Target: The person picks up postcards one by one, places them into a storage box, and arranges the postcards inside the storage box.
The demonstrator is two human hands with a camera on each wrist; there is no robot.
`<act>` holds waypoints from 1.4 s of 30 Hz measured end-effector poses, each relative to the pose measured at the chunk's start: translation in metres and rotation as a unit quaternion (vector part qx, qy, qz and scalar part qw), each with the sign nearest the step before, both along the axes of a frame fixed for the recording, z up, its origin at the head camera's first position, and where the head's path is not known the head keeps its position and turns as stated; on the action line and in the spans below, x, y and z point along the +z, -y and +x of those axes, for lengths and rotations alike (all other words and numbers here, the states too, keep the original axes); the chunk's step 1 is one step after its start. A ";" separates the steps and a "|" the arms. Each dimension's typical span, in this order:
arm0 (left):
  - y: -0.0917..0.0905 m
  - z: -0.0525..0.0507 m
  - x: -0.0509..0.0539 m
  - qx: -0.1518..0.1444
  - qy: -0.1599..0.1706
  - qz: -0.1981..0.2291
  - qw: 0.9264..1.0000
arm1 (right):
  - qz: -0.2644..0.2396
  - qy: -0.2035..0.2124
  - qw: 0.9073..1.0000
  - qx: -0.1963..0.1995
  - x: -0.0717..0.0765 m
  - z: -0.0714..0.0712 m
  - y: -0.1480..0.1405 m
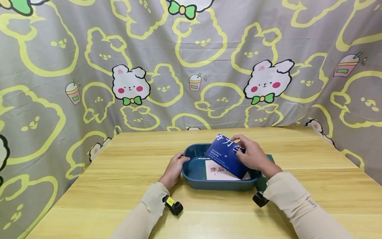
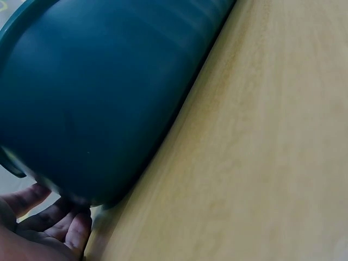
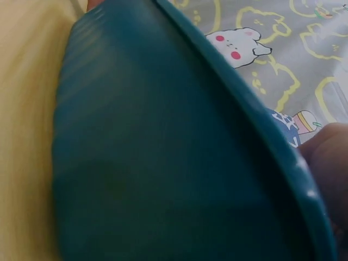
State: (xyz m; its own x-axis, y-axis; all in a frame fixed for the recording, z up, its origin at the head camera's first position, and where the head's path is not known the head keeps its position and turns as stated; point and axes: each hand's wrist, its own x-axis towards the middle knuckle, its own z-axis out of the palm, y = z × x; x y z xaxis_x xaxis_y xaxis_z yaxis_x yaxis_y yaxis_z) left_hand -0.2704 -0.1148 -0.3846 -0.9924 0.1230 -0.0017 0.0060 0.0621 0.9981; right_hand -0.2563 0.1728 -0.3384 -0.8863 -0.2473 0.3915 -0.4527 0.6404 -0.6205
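Observation:
A dark teal plastic basin (image 1: 221, 185), oblong with rounded ends, stands on the wooden table. At its left end my left hand (image 1: 175, 167) holds the rim, with the thumb by the edge; the left wrist view shows those fingers (image 2: 76, 231) against the outer wall. My right hand (image 1: 253, 154) pinches a blue card (image 1: 223, 156) with white writing, tilted over the basin's inside. Beneath that card lies a white card (image 1: 212, 175) with red characters, partly covered. In the right wrist view the basin wall (image 3: 163, 136) hides most of the right hand.
Beside the basin's right end lies a dark green flat item (image 1: 262, 183), mostly hidden by the right hand and wrist. Wood-grain tabletop (image 1: 134, 156) spreads around the basin. Behind it hangs a grey curtain (image 1: 167, 43) printed with cartoon rabbits.

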 end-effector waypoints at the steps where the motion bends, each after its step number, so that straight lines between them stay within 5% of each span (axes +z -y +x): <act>1: 0.000 0.000 0.000 0.002 0.001 -0.001 1.000 | 0.002 -0.001 1.000 0.004 -0.001 0.000 0.000; 13: -0.001 -0.003 -0.002 0.009 0.003 -0.001 1.000 | 0.042 -0.063 0.997 0.012 -0.009 -0.003 0.003; 21: -0.002 -0.003 -0.002 0.008 -0.013 0.008 1.000 | 0.134 -0.080 0.988 0.004 -0.014 -0.003 0.005; 42: 0.000 -0.003 -0.004 0.016 -0.008 0.006 1.000 | 0.269 -0.047 0.962 0.017 -0.015 0.003 0.012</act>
State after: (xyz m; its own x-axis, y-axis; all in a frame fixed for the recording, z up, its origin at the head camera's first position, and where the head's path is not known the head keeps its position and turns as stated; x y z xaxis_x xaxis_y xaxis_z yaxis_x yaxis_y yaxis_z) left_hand -0.2731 -0.1143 -0.3884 -0.9957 0.0909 0.0158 0.0204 0.0501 0.9985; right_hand -0.2537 0.1612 -0.3531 -0.8413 -0.4645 0.2766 -0.5169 0.8411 -0.1597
